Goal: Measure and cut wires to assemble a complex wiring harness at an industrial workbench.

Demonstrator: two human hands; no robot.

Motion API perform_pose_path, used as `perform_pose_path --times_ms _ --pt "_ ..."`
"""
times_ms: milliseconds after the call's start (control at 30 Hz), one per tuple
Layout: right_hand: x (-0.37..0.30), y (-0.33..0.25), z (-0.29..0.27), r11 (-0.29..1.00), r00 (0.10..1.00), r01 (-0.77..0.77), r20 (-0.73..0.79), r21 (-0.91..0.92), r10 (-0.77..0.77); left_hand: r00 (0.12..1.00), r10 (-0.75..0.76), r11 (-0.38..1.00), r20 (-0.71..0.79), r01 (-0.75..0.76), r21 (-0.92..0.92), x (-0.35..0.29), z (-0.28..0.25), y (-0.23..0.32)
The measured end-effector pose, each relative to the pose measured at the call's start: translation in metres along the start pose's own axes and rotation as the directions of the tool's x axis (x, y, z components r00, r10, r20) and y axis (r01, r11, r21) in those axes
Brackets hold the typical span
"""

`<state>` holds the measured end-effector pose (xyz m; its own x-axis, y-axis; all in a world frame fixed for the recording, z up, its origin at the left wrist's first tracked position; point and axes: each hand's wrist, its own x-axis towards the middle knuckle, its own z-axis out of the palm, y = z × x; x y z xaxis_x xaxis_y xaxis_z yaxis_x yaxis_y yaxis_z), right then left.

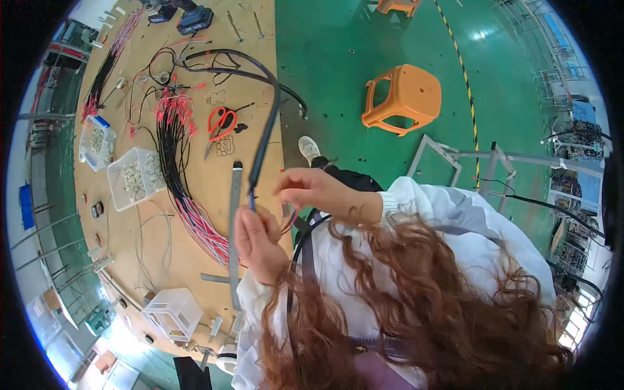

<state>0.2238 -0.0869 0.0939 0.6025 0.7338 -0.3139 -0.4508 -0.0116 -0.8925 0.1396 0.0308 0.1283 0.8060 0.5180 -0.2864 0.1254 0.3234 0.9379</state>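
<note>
My left hand [257, 242] is closed in a pinch on the end of a black cable [262, 151], where thinner blue wire shows out of the sheath. From there the cable rises and arcs away over the table toward its far side. My right hand [320, 194] is just right of that end, fingers loosely bent and apart, with nothing seen in them. Red and blue wires [290, 221] hang beneath it, close to my body. A steel ruler [235, 214] lies on the table beside my left hand, and red-handled scissors [222, 122] lie farther off.
A bundle of black and red wires [174, 153] runs along the wooden table [195, 240]. Left of it stand two white bins [135, 179] of small pale parts. A clear box [172, 314] is near, power tools [194, 19] far. An orange stool [416, 94] stands on the green floor.
</note>
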Motion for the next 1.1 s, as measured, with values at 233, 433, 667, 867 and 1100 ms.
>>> perform_pose_path --times_ms 233,433,667,867,1100 --pt "0.003 -0.026 0.010 0.997 0.997 0.073 0.006 0.003 -0.073 0.991 -0.005 0.958 0.132 -0.033 0.285 0.002 0.004 0.006" --pt "0.015 -0.025 0.008 0.756 0.825 0.544 0.067 -0.363 -0.561 0.979 -0.087 0.975 0.182 0.046 0.217 0.003 -0.004 0.018" --pt "0.033 0.043 -0.011 0.998 0.967 -0.041 -0.251 0.043 0.051 0.802 0.516 0.763 0.300 -0.590 0.264 0.002 0.003 0.025" --pt "0.022 -0.005 0.006 0.979 0.990 0.143 -0.002 0.148 -0.144 0.943 0.232 0.935 0.238 -0.284 0.214 0.011 0.003 0.039" --pt "0.004 -0.047 0.015 0.991 0.991 0.135 0.002 -0.017 -0.135 0.968 0.124 0.861 0.216 -0.213 0.462 0.009 0.001 0.036"
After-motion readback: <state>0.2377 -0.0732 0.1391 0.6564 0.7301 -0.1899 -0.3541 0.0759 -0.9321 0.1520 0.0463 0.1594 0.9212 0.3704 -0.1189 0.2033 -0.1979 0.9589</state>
